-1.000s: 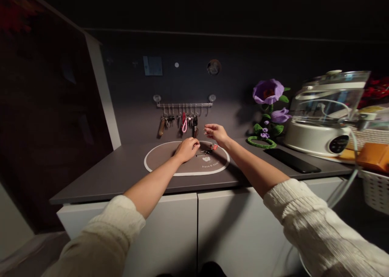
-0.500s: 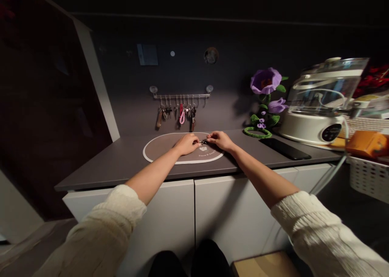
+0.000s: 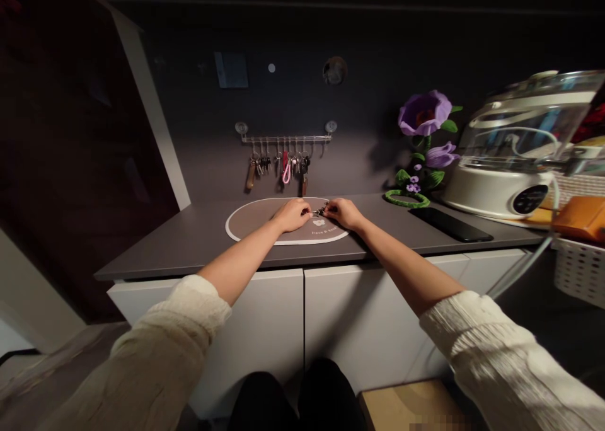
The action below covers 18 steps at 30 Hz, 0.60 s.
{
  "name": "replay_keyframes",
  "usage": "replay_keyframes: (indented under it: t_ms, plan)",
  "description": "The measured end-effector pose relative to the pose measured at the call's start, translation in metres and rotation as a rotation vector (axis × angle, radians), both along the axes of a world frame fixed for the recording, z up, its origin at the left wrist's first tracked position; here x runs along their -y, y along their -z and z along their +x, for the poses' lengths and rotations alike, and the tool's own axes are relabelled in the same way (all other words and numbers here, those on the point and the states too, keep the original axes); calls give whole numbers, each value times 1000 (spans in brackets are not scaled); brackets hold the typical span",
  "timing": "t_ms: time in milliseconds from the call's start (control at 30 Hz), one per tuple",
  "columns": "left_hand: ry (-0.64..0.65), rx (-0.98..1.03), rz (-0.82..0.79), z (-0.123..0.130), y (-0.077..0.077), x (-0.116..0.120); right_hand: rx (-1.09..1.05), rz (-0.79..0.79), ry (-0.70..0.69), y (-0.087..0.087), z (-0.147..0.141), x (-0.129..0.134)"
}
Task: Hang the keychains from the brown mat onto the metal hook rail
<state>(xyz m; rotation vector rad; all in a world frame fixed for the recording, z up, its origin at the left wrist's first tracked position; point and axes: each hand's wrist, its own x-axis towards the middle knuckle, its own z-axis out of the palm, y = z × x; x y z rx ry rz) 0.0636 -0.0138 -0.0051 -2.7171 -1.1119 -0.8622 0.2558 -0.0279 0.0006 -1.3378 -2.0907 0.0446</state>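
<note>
A small bunch of keys (image 3: 320, 212) lies between my two hands, just above the brown oval mat (image 3: 250, 224) with its white border. My left hand (image 3: 293, 215) is closed in a pinch on the left end of the bunch. From the other side, the curled fingers of my right hand (image 3: 344, 213) pinch its right end. Fingers partly cover the keys, so single keys are hard to make out. On the wall behind, more key bunches (image 3: 286, 169) hang from a clear hook rail (image 3: 288, 139).
Right of the mat are a purple knitted flower (image 3: 425, 114), a black phone (image 3: 449, 224) and a white appliance with a clear top (image 3: 501, 188). A white basket (image 3: 579, 270) holds an orange box (image 3: 582, 218). The grey counter (image 3: 155, 248) ends above white cabinet doors (image 3: 265, 311).
The view has shifted slightly, so the counter sits a little higher in it. Both hands stay at the keys, with the right fingers curled in a little more.
</note>
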Motion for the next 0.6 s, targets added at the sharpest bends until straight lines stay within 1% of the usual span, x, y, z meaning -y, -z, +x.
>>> replay_keyframes:
  t_ms: [133,367,500,600]
  plan:
    - [10,4,16,-1,0,0,0,9,-2,-1,-1,1]
    - [4,25,19,-1,-1,1,-85,25,23,-4,-2,3]
    - [5,49,29,0,-3,2,-224,23,-17,-3,-1,-2]
    - [-9,71,41,0,-4,3,-420,-64,-101,-1,-2,-7]
